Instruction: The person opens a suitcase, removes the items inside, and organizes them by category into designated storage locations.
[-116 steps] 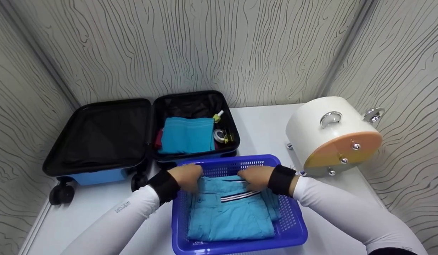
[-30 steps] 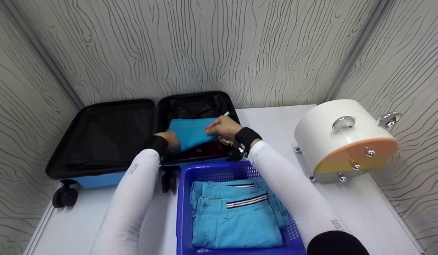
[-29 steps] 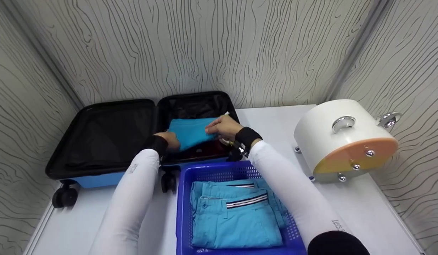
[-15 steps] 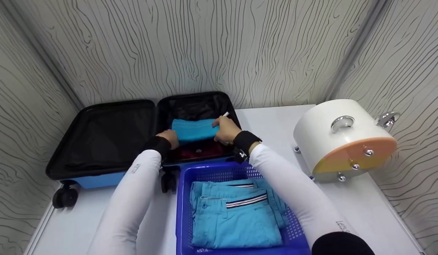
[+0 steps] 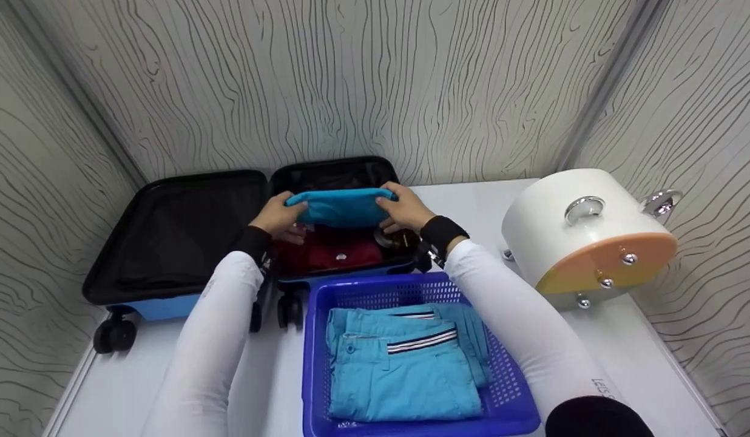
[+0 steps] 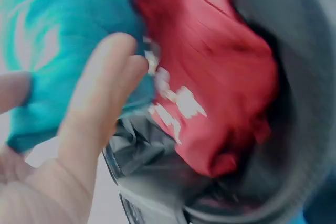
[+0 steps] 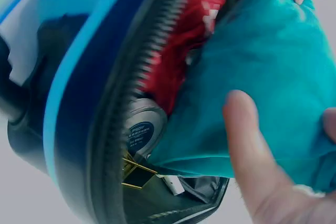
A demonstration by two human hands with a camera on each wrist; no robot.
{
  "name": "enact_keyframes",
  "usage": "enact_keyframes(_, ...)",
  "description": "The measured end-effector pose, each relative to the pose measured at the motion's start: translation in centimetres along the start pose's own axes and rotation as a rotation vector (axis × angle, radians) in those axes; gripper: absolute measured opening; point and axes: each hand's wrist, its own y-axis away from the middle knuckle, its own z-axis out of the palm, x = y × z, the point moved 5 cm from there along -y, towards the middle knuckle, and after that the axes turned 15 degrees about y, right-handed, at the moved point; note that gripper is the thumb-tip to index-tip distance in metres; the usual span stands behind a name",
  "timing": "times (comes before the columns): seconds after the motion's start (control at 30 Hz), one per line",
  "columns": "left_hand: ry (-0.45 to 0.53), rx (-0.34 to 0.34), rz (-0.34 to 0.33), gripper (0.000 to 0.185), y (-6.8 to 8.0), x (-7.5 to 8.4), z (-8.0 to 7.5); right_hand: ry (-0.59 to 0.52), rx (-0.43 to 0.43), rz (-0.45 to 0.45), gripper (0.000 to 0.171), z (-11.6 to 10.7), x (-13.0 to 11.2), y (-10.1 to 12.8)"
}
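Note:
A folded turquoise cloth (image 5: 344, 209) is lifted over the right half of an open suitcase (image 5: 181, 237). My left hand (image 5: 281, 215) pinches its left end, thumb on the near face. At the other end my right hand (image 5: 406, 207) grips it the same way; the right wrist view shows that thumb pressed along the turquoise fabric (image 7: 252, 66). Beneath the cloth lies a red fabric item (image 5: 344, 254) with white marks, which fills much of the suitcase's front part. Beside it sits a round, silvery labelled container (image 7: 143, 127).
A blue perforated basket (image 5: 311, 364) with folded light-blue trousers or shorts (image 5: 411, 388) stands in front of the suitcase. To the right is a white rounded case (image 5: 551, 212) with chrome handles and ball feet. Patterned walls (image 5: 351, 91) enclose the table (image 5: 599, 352).
Both hands went from the basket to the suitcase. They took hold of the turquoise cloth there and raised it, folding it narrower and uncovering the red item. The basket's contents stayed.

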Motion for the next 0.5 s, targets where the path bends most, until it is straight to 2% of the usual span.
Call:
enact_keyframes(0.1,0.137,-0.037,0.017,0.052,0.7,1.2,0.5,-0.098,-0.004,-0.005,0.027,-0.9,0.2,0.1)
enact_keyframes(0.2,0.177,-0.069,0.058,0.049,0.5,1.4,0.6,-0.132,0.017,-0.047,0.028,-1.9,0.1,0.5)
enact_keyframes(0.3,0.114,-0.100,0.138,0.045,0.0,1.1,0.7,-0.129,0.041,-0.085,0.042,-2.9,0.0,1.1)
enact_keyframes(0.37,0.016,-0.098,0.208,0.053,-0.3,1.0,0.8,-0.085,0.079,-0.096,0.056,-3.6,0.0,1.6)
enact_keyframes(0.4,-0.040,-0.096,0.247,0.060,-0.2,1.1,1.0,-0.057,0.104,-0.095,0.058,-3.9,-0.1,1.9)
enact_keyframes(0.43,-0.089,-0.087,0.285,0.064,-0.2,1.2,1.1,-0.027,0.131,-0.092,0.056,-4.2,-0.1,2.2)
enact_keyframes(0.5,-0.126,-0.056,0.329,0.066,0.1,1.4,1.4,0.016,0.173,-0.089,0.041,-4.7,-0.2,2.9)
